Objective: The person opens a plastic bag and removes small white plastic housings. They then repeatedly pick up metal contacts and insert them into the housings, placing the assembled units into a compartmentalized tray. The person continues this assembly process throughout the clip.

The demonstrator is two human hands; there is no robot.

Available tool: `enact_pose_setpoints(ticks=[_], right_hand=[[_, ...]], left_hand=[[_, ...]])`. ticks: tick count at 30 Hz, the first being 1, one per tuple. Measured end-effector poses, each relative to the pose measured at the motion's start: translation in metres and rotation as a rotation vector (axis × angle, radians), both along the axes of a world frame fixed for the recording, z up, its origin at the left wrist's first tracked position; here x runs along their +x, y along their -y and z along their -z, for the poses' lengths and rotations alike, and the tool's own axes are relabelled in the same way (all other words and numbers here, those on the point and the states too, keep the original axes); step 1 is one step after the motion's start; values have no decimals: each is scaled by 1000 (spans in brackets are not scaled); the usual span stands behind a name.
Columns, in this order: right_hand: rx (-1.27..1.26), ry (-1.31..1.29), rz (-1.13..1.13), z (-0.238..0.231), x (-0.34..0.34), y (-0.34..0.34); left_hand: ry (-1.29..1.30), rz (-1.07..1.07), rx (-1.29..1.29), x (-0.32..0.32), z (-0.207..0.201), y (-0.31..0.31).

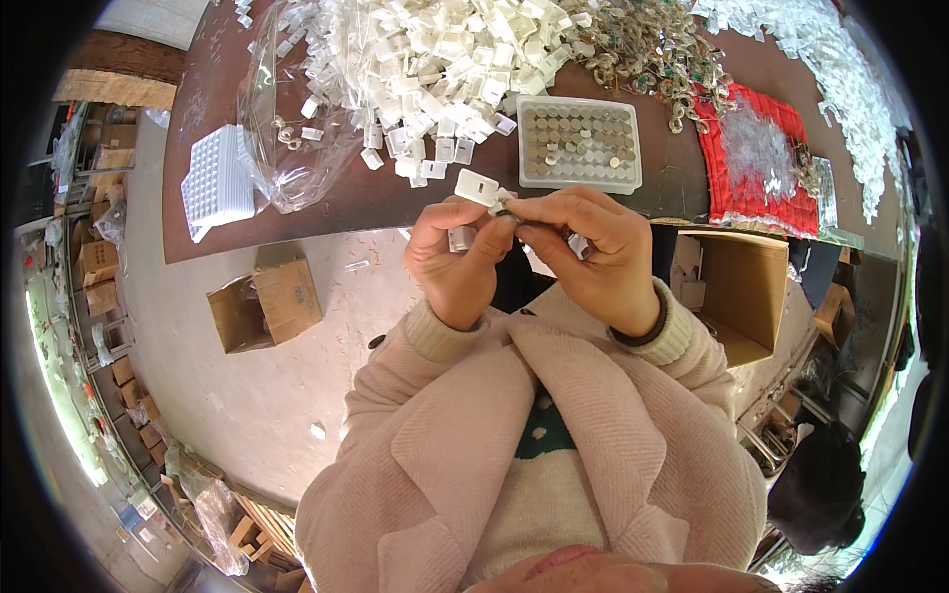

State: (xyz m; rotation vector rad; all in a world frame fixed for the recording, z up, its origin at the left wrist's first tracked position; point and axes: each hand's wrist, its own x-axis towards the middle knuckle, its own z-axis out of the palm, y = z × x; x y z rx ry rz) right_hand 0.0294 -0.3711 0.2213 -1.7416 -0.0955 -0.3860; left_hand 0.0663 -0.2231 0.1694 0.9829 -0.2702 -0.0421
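Note:
Just off the table's front edge, both my hands meet over a small white plastic case (475, 188) with a dark slot in its face. My left hand (453, 259) is closed around its lower end, thumb and forefinger pressed together. At that same end the fingertips of my right hand (591, 235) pinch something small, mostly hidden by the fingers. Another white piece (461, 238) shows within my left hand's curled fingers. Beyond my hands stands a clear plastic box (580, 186) with rows of small round metal discs.
A large heap of white plastic cases (435, 79) covers the brown table (326, 219). Beside it lie tangled wired parts (643, 49), a red cloth tray (714, 148) of clear pieces, and stacked white trays (219, 183). Cardboard boxes (289, 299) stand on the floor.

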Motion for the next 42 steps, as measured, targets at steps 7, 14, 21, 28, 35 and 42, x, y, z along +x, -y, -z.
enact_pose_setpoints(ticks=[7, 14, 21, 28, 35, 42], right_hand=[[-31, -53, 59, -4, 1, -11], [-211, 11, 101, -16, 1, -5], [372, -232, -84, -4, 9, -3], [-295, 148, 88, 8, -1, -6], [-493, 168, 144, 20, -12, 6], [-558, 88, 403, 33, -4, 60]], left_hand=[[-124, 14, -175, -5, 0, 9], [-8, -32, -52, -4, 1, 10], [-212, 122, -286, -3, 0, 5], [-310, 119, -209, -6, 6, 6], [-310, 217, -184, -11, 15, 10], [-396, 195, -197, -5, 18, 15]])
